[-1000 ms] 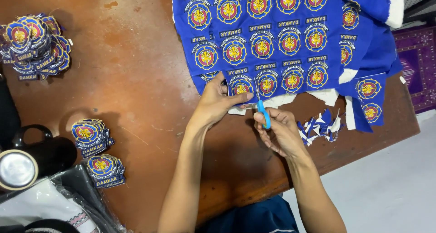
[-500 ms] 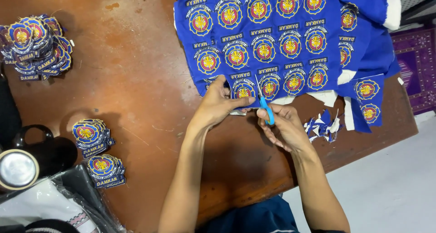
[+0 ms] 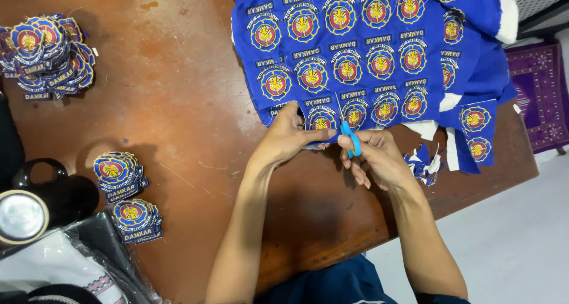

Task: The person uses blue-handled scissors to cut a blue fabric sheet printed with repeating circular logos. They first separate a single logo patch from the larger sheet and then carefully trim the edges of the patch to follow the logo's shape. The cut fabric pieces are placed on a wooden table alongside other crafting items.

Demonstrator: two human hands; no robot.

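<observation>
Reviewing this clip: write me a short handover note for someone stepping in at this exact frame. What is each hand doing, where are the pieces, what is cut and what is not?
Left hand: pinching the lower edge of the blue patch sheet flat on the brown table.
Right hand: gripping blue-handled scissors, blades into the sheet's bottom row.
Done: cut patches lie in three stacks, one at the far left and two near the left front. Offcut scraps sit right of the right hand.
Left: several rows of round badges with their label strips remain uncut on the sheet.
</observation>
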